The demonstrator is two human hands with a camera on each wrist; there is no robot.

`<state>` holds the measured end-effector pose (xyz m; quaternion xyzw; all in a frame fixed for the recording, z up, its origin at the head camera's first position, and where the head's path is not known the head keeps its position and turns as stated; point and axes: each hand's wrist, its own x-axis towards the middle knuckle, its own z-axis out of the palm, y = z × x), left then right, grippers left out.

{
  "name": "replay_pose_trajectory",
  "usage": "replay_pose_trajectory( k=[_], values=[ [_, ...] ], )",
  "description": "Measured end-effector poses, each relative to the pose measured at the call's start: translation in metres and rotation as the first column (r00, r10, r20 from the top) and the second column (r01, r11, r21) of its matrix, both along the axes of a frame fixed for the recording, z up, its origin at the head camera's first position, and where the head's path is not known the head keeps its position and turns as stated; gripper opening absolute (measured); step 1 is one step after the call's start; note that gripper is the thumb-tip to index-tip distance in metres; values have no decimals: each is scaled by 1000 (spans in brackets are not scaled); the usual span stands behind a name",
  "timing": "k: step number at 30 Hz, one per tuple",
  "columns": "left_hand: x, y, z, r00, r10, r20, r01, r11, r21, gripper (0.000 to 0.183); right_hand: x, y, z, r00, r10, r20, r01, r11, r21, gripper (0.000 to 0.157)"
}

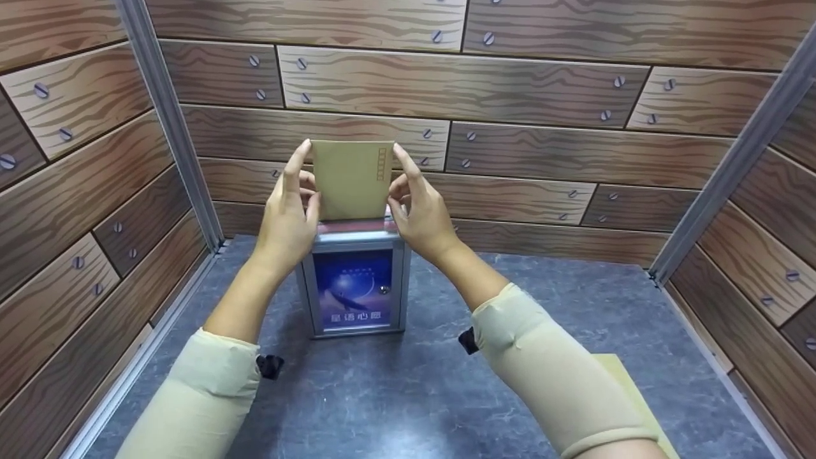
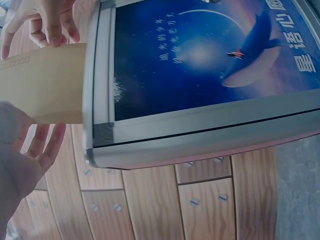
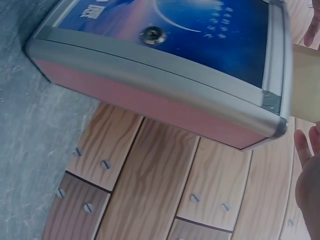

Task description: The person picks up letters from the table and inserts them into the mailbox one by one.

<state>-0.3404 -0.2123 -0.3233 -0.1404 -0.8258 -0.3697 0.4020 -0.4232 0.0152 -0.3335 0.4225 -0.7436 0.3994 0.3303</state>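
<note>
A tan paper envelope [image 1: 352, 182] with a column of small red boxes stands upright over the top of a metal-framed box [image 1: 400, 287]. My left hand [image 1: 290, 213] holds its left edge, index fingertip at the upper corner and thumb lower down. On the opposite edge, my right hand [image 1: 421, 210] holds it the same way. In the left wrist view, the envelope's [image 2: 45, 85] lower end meets the box's top edge. The right wrist view catches only a strip of the envelope [image 3: 305, 82] beside the right hand [image 3: 310, 177].
The box has a blue front panel [image 1: 354, 287] with a whale picture, white characters and a round lock [image 3: 152, 35]. It stands on a grey marbled surface [image 1: 357, 395]. A yellowish paper sheet [image 1: 611, 364] lies partly under the right sleeve. Wood-patterned walls [image 1: 510, 89] enclose three sides.
</note>
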Motion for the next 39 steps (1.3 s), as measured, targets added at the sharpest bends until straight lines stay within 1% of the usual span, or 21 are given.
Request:
replay_pose_trajectory(
  k=[6,9,15,18,21,25,30,32,36,39],
  values=[
    [-7,-1,-8,999,32,10,-31,998,-53,76,-7,2,-10,999,-35,6,35,999,32,79],
    [-9,-1,-11,999,40,9,-39,997,-73,76,-9,3,-12,999,-25,21,25,999,25,77],
    [-11,-2,-11,999,34,20,-32,996,-87,75,-8,3,-7,999,0,32,1,1000,-31,75],
    [-12,-4,-12,999,30,29,-27,995,-95,75,-8,1,-4,1000,9,28,-9,999,-33,72],
    [-13,-5,-16,999,32,38,-28,994,-101,72,-7,-2,-5,1000,0,20,0,1000,-28,67],
    [-15,-7,-20,998,35,56,-30,995,-97,67,-7,-4,-9,999,-31,24,32,999,-24,64],
    [-18,-7,-25,996,45,79,-39,996,-78,55,-10,-5,-15,999,-52,15,53,998,-25,58],
    [-19,-7,-28,994,58,88,-51,995,-80,51,-11,-6,-18,998,-54,15,54,998,-30,55],
    [-20,-9,-34,991,88,98,-78,991,-108,42,-11,-6,-22,998,-42,45,44,998,-42,47],
    [-20,-11,-37,991,99,95,-87,989,-120,34,-10,-6,-25,997,-36,70,40,998,-45,40]
  ],
)
